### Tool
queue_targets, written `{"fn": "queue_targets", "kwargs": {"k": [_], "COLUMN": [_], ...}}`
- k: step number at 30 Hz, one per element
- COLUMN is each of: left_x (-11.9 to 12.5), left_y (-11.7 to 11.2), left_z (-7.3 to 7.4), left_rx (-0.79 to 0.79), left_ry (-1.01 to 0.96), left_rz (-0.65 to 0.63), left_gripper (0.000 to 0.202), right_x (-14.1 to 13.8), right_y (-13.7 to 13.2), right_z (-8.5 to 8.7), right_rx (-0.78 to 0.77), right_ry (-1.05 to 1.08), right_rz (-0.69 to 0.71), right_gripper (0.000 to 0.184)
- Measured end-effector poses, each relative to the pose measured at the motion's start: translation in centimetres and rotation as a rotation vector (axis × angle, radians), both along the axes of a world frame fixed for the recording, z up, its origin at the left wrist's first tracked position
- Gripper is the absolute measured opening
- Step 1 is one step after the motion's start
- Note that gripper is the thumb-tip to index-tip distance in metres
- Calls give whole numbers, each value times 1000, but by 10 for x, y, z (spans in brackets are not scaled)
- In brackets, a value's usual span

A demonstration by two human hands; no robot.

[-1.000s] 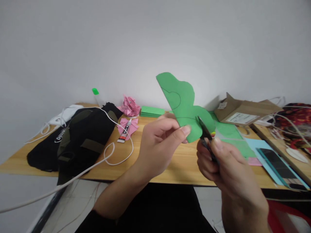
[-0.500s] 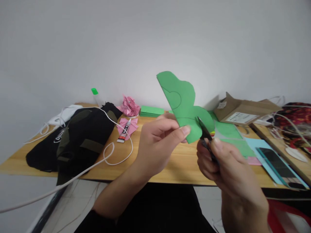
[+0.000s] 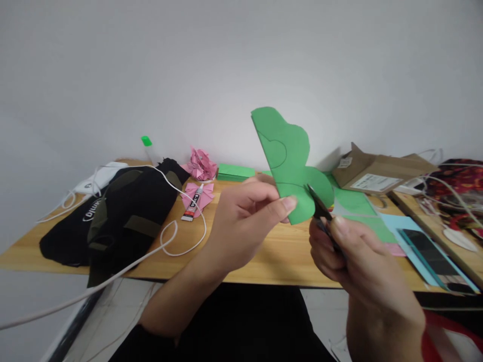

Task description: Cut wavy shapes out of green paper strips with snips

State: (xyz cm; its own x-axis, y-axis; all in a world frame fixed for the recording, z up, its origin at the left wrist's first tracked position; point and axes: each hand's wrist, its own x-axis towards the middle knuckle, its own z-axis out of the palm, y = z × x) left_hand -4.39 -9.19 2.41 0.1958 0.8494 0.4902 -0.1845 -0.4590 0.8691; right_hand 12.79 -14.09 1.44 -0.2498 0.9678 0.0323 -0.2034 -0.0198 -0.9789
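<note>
My left hand (image 3: 247,221) pinches the lower edge of a green paper cut-out (image 3: 289,161) with rounded lobes and pencil lines, holding it upright above the wooden table (image 3: 234,251). My right hand (image 3: 354,256) is closed round small dark scissors (image 3: 319,207), whose blades bite into the paper's lower right edge. Both hands hover in front of the table's near edge.
A black bag (image 3: 121,211) with a white cable (image 3: 166,241) lies at the left. Pink paper pieces (image 3: 199,166), a glue tube (image 3: 193,203), a green paper stack (image 3: 236,172), a cardboard box (image 3: 377,173), blue paper and a phone (image 3: 426,251) sit farther back and right.
The green cut-out has shifted and turned slightly to the right in my left hand; my right hand with the scissors has moved a little right along the edge.
</note>
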Motion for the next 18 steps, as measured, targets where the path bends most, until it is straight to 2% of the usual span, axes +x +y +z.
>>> {"fn": "queue_targets", "kwargs": {"k": [6,18], "left_x": [-7,-8], "left_y": [0,2], "left_z": [7,11], "left_rx": [-14,3], "left_ry": [53,84], "left_rz": [-48,-62], "left_gripper": [28,29], "right_x": [5,6], "right_y": [-2,-3], "right_z": [0,1], "right_rx": [16,34], "right_ry": [-35,-53], "right_rz": [-9,2], "right_gripper": [49,50]}}
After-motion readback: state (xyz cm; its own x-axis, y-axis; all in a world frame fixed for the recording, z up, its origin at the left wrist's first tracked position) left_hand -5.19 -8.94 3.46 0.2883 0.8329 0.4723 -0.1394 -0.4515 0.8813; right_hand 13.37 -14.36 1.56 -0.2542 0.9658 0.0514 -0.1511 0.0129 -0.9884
